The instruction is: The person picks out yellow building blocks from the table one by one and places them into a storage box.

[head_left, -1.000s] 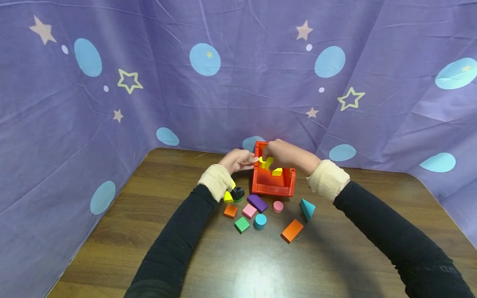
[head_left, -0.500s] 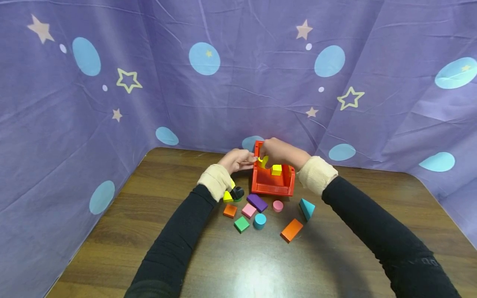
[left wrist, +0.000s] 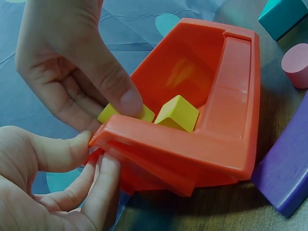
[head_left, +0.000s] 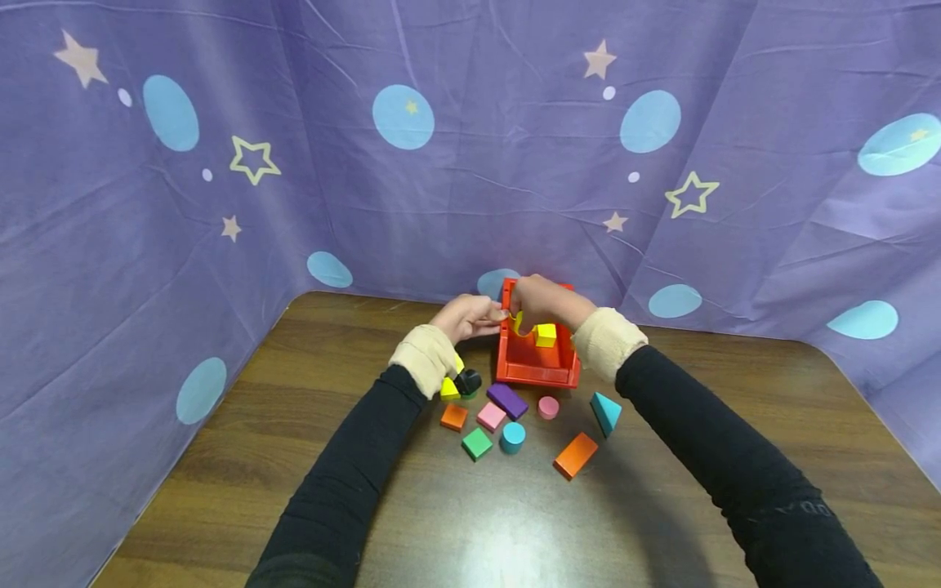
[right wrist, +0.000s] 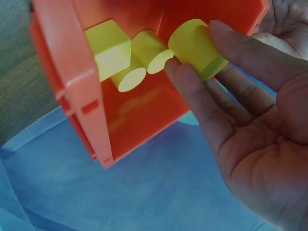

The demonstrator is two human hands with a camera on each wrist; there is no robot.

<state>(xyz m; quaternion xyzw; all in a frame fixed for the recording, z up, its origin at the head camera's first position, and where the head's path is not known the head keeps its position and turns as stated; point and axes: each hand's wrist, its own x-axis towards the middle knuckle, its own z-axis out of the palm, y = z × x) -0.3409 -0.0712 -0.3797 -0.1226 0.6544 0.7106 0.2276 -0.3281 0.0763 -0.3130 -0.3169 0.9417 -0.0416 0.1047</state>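
Observation:
A red plastic bin (head_left: 538, 374) stands against the curtain at the back of the table. My left hand (head_left: 466, 317) grips its left rim, thumb on top and fingers below, as the left wrist view (left wrist: 57, 178) shows. Inside the bin, my right hand (head_left: 542, 300) pinches a yellow cylinder block (right wrist: 196, 48) between thumb and fingers, close to the left wall. Beside it in the right wrist view lie a yellow cube-like block (right wrist: 108, 45) and two more yellow cylinders (right wrist: 150, 50), partly overlapping. In the left wrist view the bin wall hides part of the held cylinder (left wrist: 109, 113).
Loose blocks lie in front of the bin: purple (head_left: 507, 401), pink (head_left: 491, 416), a pink cylinder (head_left: 547, 407), green (head_left: 477, 444), a blue cylinder (head_left: 512, 438), orange (head_left: 576, 456) and a blue triangle (head_left: 606, 414). Yellow pieces (head_left: 450, 389) sit beneath the left wrist.
My right hand and forearm have shifted left, bringing the yellow cylinder nearer the bin's left wall. More of the yellow cube-like block shows. The left hand keeps its place on the rim.

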